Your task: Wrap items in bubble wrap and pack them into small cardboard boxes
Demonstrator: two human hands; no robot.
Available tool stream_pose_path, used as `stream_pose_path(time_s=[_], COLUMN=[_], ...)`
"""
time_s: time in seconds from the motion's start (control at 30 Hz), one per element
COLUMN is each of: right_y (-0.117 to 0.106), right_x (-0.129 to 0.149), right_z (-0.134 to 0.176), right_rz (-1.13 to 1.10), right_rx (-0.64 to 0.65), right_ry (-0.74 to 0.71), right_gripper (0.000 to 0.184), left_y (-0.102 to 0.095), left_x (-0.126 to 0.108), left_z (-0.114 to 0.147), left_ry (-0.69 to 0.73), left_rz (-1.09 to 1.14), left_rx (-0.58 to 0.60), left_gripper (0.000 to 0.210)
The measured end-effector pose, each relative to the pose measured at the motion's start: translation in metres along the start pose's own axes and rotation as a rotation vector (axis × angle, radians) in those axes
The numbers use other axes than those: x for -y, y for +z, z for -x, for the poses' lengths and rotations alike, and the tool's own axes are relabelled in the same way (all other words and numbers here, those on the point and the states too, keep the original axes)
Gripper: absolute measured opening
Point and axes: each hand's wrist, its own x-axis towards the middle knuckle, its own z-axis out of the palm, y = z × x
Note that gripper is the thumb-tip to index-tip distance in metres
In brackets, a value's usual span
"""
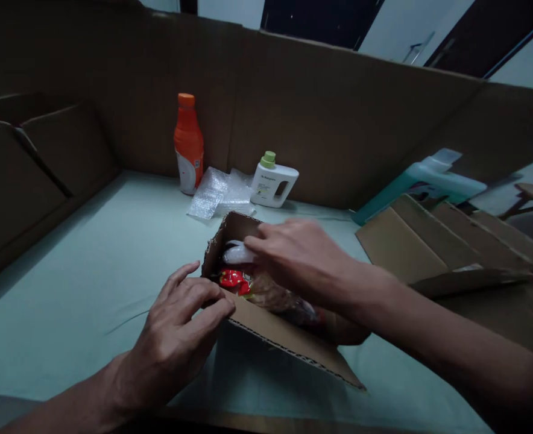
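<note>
Cardboard box (284, 330) on green cloth (90, 271); probably light, stiff; best held by rim (293, 354); left hand (176, 325) half-curled there; right hand (298, 250) bent over white packet (237, 254); both grips impossible to tell.

The left forearm (97, 383) rises bare from the lower left, its wrist (124, 371) low; the left hand (171, 325) has its back uppermost, fingers (203, 294) bent and parted. The right forearm (411, 319), also bare, slants in from the lower right; the right hand (296, 253) points leftward, slightly blurred, fingertips partly hidden.
</note>
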Motion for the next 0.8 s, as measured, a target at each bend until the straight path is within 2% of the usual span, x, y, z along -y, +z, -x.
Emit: stream_pose_path(time_s=[0.1, 0.2, 0.3, 0.37, 0.43, 0.5, 0.53, 0.6, 0.63, 0.67, 0.7, 0.77, 0.8], right_y=[0.039, 0.062, 0.059, 0.042, 0.016, -0.014, -0.026, -0.037, -0.034, -0.024, -0.009, 0.033, 0.057], right_x=[0.005, 0.004, -0.005, -0.014, -0.025, -0.036, -0.041, -0.05, -0.052, -0.052, -0.049, -0.035, -0.025], right_z=[-0.032, -0.048, -0.048, -0.036, -0.011, 0.029, 0.053, 0.108, 0.135, 0.161, 0.184, 0.211, 0.215], right_rz=[0.163, 0.159, 0.096, -0.03, -0.153, -0.204, -0.204, -0.189, -0.207, -0.255, -0.32, -0.466, -0.532], right_rx=[0.281, 0.372, 0.389, 0.323, 0.191, 0.014, -0.09, -0.297, -0.374, -0.387, -0.346, -0.226, -0.232], right_ry=[-0.244, -0.28, -0.221, -0.208, -0.193, -0.08, 0.028, 0.342, 0.477, 0.606, 0.686, 0.734, 0.729], right_gripper=[0.017, 0.014, 0.01, 0.021, 0.035, 0.034, 0.03, 0.026, 0.026, 0.028, 0.031, 0.05, 0.059], left_y=[0.001, 0.002, 0.003, 0.004, 0.003, 0.001, 0.001, 0.002, 0.004, 0.008, 0.014, 0.028, 0.037], left_x=[0.0, 0.003, 0.004, 0.004, 0.002, 0.003, 0.004, 0.011, 0.016, 0.022, 0.028, 0.039, 0.044], left_z=[0.0, 0.001, 0.003, 0.003, 0.005, 0.008, 0.011, 0.019, 0.024, 0.03, 0.036, 0.046, 0.049], left_ry=[-0.005, 0.007, 0.015, 0.01, -0.005, -0.045, -0.082, -0.205, -0.288, -0.378, -0.464, -0.603, -0.657], left_rz=[0.02, 0.034, 0.044, 0.043, 0.016, -0.018, -0.024, 0.013, 0.061, 0.127, 0.206, 0.38, 0.465], left_rx=[-0.019, -0.015, -0.005, -0.027, -0.099, -0.186, -0.217, -0.213, -0.178, -0.123, -0.057, 0.06, 0.098], left_gripper=[0.029, 0.027, 0.027, 0.031, 0.041, 0.058, 0.065, 0.071, 0.07, 0.068, 0.066, 0.063, 0.062])
